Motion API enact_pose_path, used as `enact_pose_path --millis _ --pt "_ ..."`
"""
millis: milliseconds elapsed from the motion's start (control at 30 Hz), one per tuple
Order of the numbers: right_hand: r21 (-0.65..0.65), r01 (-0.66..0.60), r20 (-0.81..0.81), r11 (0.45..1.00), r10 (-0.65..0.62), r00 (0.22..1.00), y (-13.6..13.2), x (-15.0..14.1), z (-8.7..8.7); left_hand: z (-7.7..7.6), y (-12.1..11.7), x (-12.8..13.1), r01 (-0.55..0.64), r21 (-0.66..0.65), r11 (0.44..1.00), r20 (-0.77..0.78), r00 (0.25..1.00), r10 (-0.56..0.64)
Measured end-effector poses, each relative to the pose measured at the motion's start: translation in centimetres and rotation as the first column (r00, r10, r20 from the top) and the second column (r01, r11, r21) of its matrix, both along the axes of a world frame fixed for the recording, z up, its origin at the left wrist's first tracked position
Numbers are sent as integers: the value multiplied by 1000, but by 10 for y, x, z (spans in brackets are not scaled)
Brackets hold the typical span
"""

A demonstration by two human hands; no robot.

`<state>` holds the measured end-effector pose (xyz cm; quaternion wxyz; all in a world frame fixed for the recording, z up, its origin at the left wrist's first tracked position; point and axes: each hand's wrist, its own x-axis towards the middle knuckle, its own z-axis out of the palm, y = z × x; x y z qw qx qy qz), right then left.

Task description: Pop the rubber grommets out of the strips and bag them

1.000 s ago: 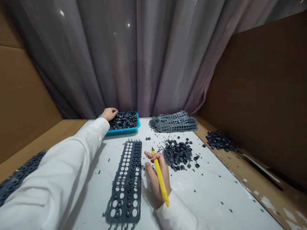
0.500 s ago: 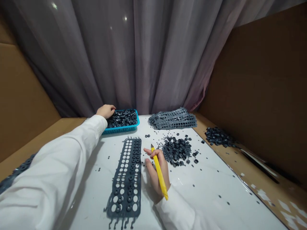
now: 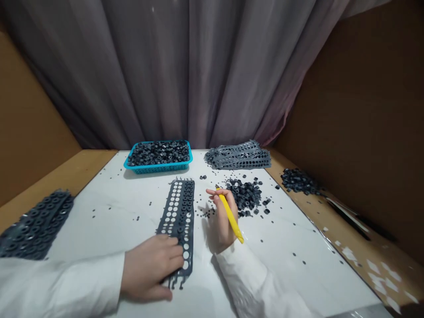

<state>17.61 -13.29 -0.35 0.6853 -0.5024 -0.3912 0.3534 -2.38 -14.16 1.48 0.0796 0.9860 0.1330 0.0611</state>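
Observation:
My left hand (image 3: 154, 265) lies over the lower left part of a dark perforated rubber sheet (image 3: 182, 207), fingers bent across it and thumb apart near its bottom edge. Whether the fingertips pinch anything is hidden. Thick dark rings sit along part of the sheet, while white table shows through its other holes. To the right of the sheet, my right hand (image 3: 225, 216) is closed around a yellow pen-like tool (image 3: 230, 215) with a dark pointed tip. That tip points away from me, above the table.
A blue basket (image 3: 157, 169) full of small dark rings stands at the back left. Several punched sheets (image 3: 240, 155) lie stacked at the back right, with a heap of dark pieces (image 3: 247, 194) nearer. Another ringed sheet (image 3: 39, 223) lies left. Cardboard walls (image 3: 357, 106) flank the table.
My left hand has come back from the blue basket to the lower end of the perforated sheet. The right hand still holds the yellow tool. The view has tilted slightly.

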Motion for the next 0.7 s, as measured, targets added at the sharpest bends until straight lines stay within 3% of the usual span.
enact_pose_path --millis 67,167,300,467,600,700 --pt "-9 0 -8 1000 0 1000 -2 -2 2 -14 -29 -5 -66 76 995 4 998 66" --pt "-72 -18 -20 997 17 1000 -4 -2 2 -20 -38 -7 -83 149 985 59 995 75" --pt "-143 -136 -1 980 137 991 -2 5 -7 -7 -40 -3 -142 -37 989 11 990 143" --pt "-297 -265 75 917 299 951 -2 9 -17 6 -59 0 -199 -223 954 -150 974 168" --pt "-377 -266 197 887 357 913 -5 5 -13 15 -46 1 -212 -413 886 -120 977 178" --pt "-370 -259 271 892 371 888 -7 3 -12 20 -13 5 -286 -504 815 -38 950 309"
